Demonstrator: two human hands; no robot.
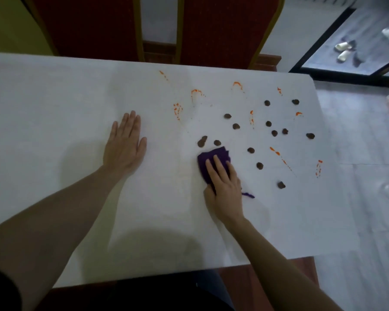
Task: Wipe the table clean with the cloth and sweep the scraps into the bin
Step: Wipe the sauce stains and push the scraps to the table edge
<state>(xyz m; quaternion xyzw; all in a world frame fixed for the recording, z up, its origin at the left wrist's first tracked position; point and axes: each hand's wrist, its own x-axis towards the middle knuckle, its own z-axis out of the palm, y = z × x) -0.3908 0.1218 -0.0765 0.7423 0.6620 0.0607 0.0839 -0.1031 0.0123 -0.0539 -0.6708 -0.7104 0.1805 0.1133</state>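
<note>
A white-covered table [54, 104] fills the view. My right hand [225, 187] lies flat on a folded purple cloth [211, 157] near the table's middle, fingers straight and pressing it down. A loose thread of the cloth trails out to the right of the hand. Several small brown scraps [236, 126] are scattered beyond and to the right of the cloth, the closest one [217, 142] just past its far edge. Orange smears [177, 110] streak the same area. My left hand [125, 144] rests flat on the table, palm down, to the left of the cloth. No bin is in view.
Two red chair backs [222, 30] with gold frames stand against the table's far edge. The table's right edge [319, 153] drops to a pale tiled floor [357, 198]. A dark-framed glass door [346, 41] is at the upper right, with shoes beyond it.
</note>
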